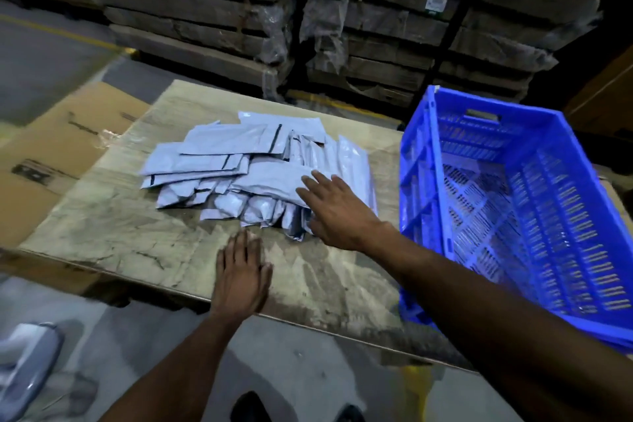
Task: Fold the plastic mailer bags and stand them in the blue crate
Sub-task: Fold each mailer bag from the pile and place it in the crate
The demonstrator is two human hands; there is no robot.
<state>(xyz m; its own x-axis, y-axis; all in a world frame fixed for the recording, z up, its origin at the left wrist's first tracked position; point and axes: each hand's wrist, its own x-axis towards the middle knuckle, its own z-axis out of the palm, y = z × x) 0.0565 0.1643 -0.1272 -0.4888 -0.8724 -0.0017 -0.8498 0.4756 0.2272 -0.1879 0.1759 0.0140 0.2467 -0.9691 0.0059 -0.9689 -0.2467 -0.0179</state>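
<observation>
Dim warehouse: wrapped cardboard stacks [205, 10] behind worn table [120, 226].

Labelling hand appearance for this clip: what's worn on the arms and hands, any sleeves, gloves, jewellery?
Nothing worn that shows: the left hand and right hand are bare, without gloves, rings or a watch. Both forearms are bare up to the frame edge; no sleeves show.

We've only got the one head-worn view, looking forward and down from close above the table [113, 233], crate [582, 216] off right, stacked cartons [205, 10] at the far side.
</observation>
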